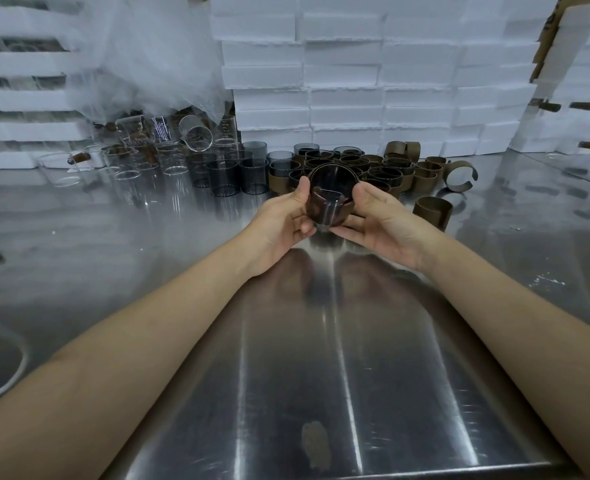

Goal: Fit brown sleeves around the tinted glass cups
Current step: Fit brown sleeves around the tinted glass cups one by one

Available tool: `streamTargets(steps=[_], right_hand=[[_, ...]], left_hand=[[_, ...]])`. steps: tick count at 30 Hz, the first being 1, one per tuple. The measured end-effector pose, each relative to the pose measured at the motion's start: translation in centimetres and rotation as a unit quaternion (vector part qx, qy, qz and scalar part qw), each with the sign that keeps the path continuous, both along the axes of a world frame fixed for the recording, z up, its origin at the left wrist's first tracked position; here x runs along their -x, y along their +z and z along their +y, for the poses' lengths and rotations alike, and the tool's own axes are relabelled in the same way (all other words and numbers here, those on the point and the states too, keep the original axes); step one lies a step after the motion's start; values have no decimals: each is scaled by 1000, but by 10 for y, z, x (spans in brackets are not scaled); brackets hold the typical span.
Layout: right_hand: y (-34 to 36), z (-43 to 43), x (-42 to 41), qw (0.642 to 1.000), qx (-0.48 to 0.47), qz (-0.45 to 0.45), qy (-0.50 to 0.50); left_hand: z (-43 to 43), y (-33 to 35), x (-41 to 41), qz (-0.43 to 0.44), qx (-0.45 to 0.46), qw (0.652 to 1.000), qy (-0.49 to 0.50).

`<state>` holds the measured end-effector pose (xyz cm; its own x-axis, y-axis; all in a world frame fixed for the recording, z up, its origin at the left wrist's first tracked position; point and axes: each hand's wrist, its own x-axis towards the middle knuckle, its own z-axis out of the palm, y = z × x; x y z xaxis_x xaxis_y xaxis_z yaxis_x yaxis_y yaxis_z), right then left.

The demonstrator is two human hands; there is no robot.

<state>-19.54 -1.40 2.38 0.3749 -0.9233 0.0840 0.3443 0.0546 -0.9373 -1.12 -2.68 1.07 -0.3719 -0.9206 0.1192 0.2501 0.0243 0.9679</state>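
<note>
A: 2 hands on 1 tinted cup at the frame's middle, above the counter. The left hand closes round its left side, the right hand round the right, pressing the brown sleeve.

B: Good. I'd keep the cup tilted and ease the sleeve's ends evenly around the wall, squeezing lightly; glass probably slips.

A: Spare sleeves lie just right.
</note>
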Motion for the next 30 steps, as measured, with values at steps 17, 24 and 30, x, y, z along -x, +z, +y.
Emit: streamTargets(steps=[17, 24, 30], right_hand=[[-5, -4, 2, 990, 120, 44, -66], [-13, -1, -4, 923, 268, 239, -137], [-11, 2, -5, 870, 335, 326, -155]], left_hand=[[3, -11, 4, -51, 129, 983, 120], [0, -15, 5, -114, 196, 964, 141], [0, -16, 4, -119, 215, 961, 130]])
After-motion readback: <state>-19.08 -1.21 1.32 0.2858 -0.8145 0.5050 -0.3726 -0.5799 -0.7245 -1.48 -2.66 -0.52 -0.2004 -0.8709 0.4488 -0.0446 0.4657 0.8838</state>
